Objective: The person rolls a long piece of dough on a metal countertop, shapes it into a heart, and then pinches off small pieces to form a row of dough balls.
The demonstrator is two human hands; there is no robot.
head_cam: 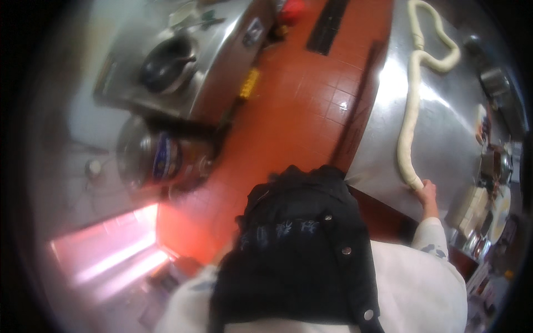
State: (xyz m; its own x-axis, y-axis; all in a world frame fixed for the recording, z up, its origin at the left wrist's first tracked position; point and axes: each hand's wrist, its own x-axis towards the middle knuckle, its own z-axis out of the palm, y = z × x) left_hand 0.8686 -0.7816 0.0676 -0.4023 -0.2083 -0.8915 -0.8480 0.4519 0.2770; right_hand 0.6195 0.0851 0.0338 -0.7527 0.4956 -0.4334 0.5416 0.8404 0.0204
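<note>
A long, thick rope of pale dough lies on the stainless steel worktop to my right. Its far part bends round into a loop, while the near stretch runs almost straight towards me. At the near end, my right hand has its fingers closed around the dough, close to the worktop's front corner. My left hand is out of view; only its white sleeve and a blurred bit of forearm show beside the black apron.
Along the worktop's far side stand a metal pot, a pale block-like stack and other kitchenware. Across the red tiled floor, a steel counter holds a dark wok. A large clear container and a brightly lit box are at left.
</note>
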